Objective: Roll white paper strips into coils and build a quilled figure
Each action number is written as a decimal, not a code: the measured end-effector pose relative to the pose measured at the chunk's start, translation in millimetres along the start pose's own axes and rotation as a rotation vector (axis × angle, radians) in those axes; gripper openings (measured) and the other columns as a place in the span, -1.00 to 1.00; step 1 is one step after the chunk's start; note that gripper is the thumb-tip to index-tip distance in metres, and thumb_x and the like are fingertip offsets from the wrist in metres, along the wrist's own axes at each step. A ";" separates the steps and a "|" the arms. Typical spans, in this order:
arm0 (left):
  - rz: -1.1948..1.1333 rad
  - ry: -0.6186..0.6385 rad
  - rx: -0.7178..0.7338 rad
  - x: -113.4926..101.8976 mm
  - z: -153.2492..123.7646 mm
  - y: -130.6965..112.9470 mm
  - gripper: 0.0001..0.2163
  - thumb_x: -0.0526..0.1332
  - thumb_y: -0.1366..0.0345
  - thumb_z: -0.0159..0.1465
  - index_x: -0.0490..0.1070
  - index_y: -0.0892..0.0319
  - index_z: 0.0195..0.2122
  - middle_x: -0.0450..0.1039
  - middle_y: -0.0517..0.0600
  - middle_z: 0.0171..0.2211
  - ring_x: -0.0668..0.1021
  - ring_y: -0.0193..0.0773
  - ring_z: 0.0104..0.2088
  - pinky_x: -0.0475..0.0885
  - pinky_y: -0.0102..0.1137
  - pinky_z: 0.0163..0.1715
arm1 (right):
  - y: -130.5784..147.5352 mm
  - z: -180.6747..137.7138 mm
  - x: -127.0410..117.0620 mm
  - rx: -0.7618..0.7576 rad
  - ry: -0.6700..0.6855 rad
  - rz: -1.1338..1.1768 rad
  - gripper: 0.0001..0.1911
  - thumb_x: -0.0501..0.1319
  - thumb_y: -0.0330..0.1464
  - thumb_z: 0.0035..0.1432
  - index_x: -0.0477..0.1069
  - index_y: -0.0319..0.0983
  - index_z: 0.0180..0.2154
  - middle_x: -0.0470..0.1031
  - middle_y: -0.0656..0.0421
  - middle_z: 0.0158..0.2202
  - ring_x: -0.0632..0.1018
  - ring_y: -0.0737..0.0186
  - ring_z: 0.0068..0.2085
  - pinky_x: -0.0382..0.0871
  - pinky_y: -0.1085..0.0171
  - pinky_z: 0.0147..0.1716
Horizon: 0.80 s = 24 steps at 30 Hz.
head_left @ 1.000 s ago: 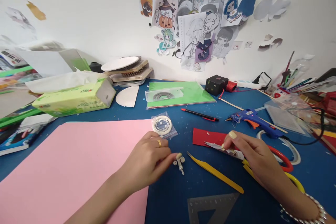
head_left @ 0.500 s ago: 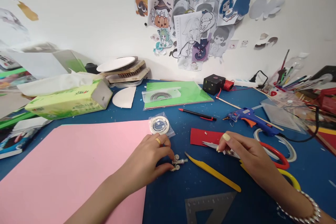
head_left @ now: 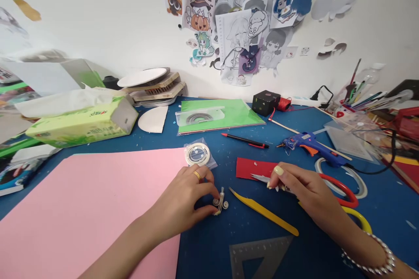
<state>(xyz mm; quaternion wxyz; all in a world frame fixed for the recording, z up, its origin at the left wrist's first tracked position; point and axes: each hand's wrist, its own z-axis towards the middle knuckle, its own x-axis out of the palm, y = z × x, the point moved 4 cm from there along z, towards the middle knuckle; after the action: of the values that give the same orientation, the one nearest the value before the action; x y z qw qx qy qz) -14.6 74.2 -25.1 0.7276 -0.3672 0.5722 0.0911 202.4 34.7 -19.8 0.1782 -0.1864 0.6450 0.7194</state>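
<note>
A small cream paper piece with curled spirals point(head_left: 225, 205) stands out from the fingertips of my left hand point(head_left: 193, 189), thumb and finger closed on its lower end. My right hand point(head_left: 304, 187) hovers or rests over a pair of scissors point(head_left: 340, 183) with red and yellow handles; the blade tips lie on a red paper strip point(head_left: 246, 168). Its thumb and fingers are pinched together, and I cannot make out what is between them. Between the hands lie yellow tweezers point(head_left: 266, 214), tip toward the curled piece.
Pink sheet point(head_left: 91, 200) lies under my left forearm. Roll of tape in a bag point(head_left: 197, 154), black pen point(head_left: 245, 140), blue glue gun point(head_left: 314, 146) and clear set square point(head_left: 237, 257) surround the hands. Green sheets point(head_left: 229, 115) and a tissue box point(head_left: 88, 124) are behind.
The curled paper piece has turned in my left fingers, its narrow end swinging from pointing right to pointing away from me. My right hand keeps about the same pose.
</note>
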 end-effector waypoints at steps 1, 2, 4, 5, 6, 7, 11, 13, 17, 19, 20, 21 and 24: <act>-0.002 -0.004 0.002 -0.2 0.3 -0.5 -0.93 0.23 0.31 0.12 0.45 0.07 -0.35 0.34 -0.01 -0.28 0.39 -0.15 -0.25 0.28 -0.23 -0.26 | -0.8 0.2 0.4 -0.002 0.002 0.002 -0.64 -0.04 -0.21 0.20 0.37 -0.18 -0.52 0.38 0.22 -0.49 0.40 0.32 -0.39 0.25 0.37 -0.36; -0.004 -0.009 0.006 -0.4 0.5 -1.1 -0.95 0.23 0.31 0.12 0.44 0.07 -0.37 0.34 -0.02 -0.28 0.39 -0.16 -0.26 0.27 -0.24 -0.27 | -1.6 0.4 0.9 -0.004 0.004 0.004 -0.64 -0.04 -0.21 0.21 0.37 -0.18 -0.52 0.38 0.22 -0.48 0.41 0.32 -0.39 0.25 0.37 -0.36; -0.009 -0.023 0.018 -0.8 0.5 -2.5 -0.96 0.23 0.30 0.12 0.44 0.08 -0.38 0.34 -0.02 -0.30 0.39 -0.17 -0.27 0.27 -0.24 -0.27 | -2.7 0.8 1.8 -0.010 0.010 0.008 -0.63 -0.04 -0.20 0.21 0.38 -0.18 -0.51 0.40 0.23 -0.48 0.41 0.33 -0.38 0.25 0.38 -0.36; -0.012 -0.032 0.026 -0.9 0.3 -3.3 -0.96 0.24 0.29 0.11 0.44 0.08 -0.39 0.34 -0.03 -0.30 0.39 -0.18 -0.28 0.26 -0.24 -0.26 | -2.9 0.9 2.3 -0.013 0.015 0.010 -0.63 -0.04 -0.19 0.21 0.38 -0.18 -0.51 0.41 0.23 -0.47 0.41 0.33 -0.39 0.25 0.38 -0.37; -0.013 -0.041 0.035 -1.0 0.2 -4.0 -0.96 0.24 0.28 0.12 0.44 0.08 -0.39 0.35 -0.03 -0.31 0.39 -0.19 -0.28 0.26 -0.25 -0.26 | -2.8 1.0 2.8 -0.017 0.020 0.011 -0.62 -0.05 -0.19 0.21 0.39 -0.18 -0.51 0.41 0.22 -0.48 0.42 0.33 -0.39 0.25 0.38 -0.38; -0.012 -0.054 0.044 -1.2 0.0 -4.6 -0.95 0.24 0.27 0.12 0.44 0.08 -0.39 0.35 -0.03 -0.31 0.39 -0.19 -0.28 0.26 -0.25 -0.25 | -2.6 1.1 3.2 -0.020 0.024 0.011 -0.62 -0.05 -0.18 0.21 0.39 -0.18 -0.51 0.42 0.22 -0.48 0.42 0.33 -0.39 0.25 0.37 -0.39; 0.009 -0.116 0.059 -4.9 -0.2 -5.1 -0.91 0.22 0.23 0.13 0.44 0.10 -0.38 0.35 -0.02 -0.32 0.39 -0.19 -0.27 0.24 -0.26 -0.23 | -1.7 1.3 3.7 -0.028 0.027 0.011 -0.61 -0.05 -0.18 0.21 0.39 -0.19 -0.51 0.43 0.21 -0.47 0.42 0.32 -0.39 0.25 0.36 -0.38; 0.025 -0.127 0.061 -8.0 -0.6 -3.6 -0.83 0.26 0.14 0.07 0.44 0.11 -0.42 0.37 -0.03 -0.35 0.41 -0.19 -0.29 0.24 -0.26 -0.23 | -1.8 1.5 3.6 -0.030 0.027 0.011 -0.61 -0.05 -0.18 0.21 0.40 -0.19 -0.51 0.43 0.21 -0.47 0.42 0.32 -0.40 0.25 0.36 -0.40; 0.062 -0.097 0.056 -13.0 -2.4 2.9 -0.88 0.21 0.17 0.13 0.46 0.06 -0.37 0.40 -0.06 -0.37 0.43 -0.21 -0.32 0.24 -0.27 -0.23 | -2.0 1.7 3.2 -0.029 0.026 0.007 -0.61 -0.05 -0.19 0.21 0.39 -0.19 -0.51 0.43 0.22 -0.48 0.42 0.33 -0.40 0.24 0.36 -0.40; 0.095 -0.086 0.034 -13.7 -3.0 7.2 -0.82 0.08 0.35 0.23 0.43 0.02 -0.22 0.41 -0.02 -0.30 0.42 -0.18 -0.28 0.24 -0.26 -0.27 | -1.2 1.6 3.4 -0.029 0.031 0.005 -0.62 -0.05 -0.19 0.21 0.39 -0.19 -0.51 0.43 0.22 -0.47 0.42 0.33 -0.40 0.24 0.37 -0.40; 0.111 -0.078 0.025 -13.3 -3.1 8.9 -0.76 0.05 0.42 0.23 0.41 0.02 -0.17 0.40 0.00 -0.26 0.41 -0.16 -0.26 0.25 -0.26 -0.29 | -0.6 1.5 3.7 -0.029 0.035 0.005 -0.62 -0.05 -0.20 0.21 0.39 -0.19 -0.51 0.44 0.22 -0.47 0.43 0.34 -0.39 0.24 0.37 -0.40; 0.125 -0.070 0.020 -12.6 -3.1 10.2 -0.73 0.04 0.45 0.22 0.41 0.01 -0.15 0.40 0.01 -0.25 0.41 -0.14 -0.24 0.25 -0.25 -0.29 | 0.1 1.4 4.1 -0.030 0.041 0.006 -0.62 -0.05 -0.20 0.21 0.39 -0.19 -0.51 0.44 0.22 -0.47 0.43 0.34 -0.39 0.24 0.37 -0.40; 0.145 -0.047 0.025 -10.1 -2.6 10.9 -0.78 0.11 0.44 0.18 0.43 0.02 -0.22 0.42 -0.02 -0.26 0.43 -0.15 -0.23 0.25 -0.23 -0.24 | 1.7 1.0 5.4 -0.036 0.059 0.010 -0.63 -0.04 -0.21 0.21 0.39 -0.19 -0.51 0.45 0.23 -0.47 0.44 0.35 -0.39 0.24 0.38 -0.39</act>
<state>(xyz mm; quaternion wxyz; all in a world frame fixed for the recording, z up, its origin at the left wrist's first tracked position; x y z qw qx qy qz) -25.9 83.2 -20.9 0.7370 -0.3132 0.5811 0.1450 196.7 35.6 -20.9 0.1523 -0.2074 0.6379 0.7259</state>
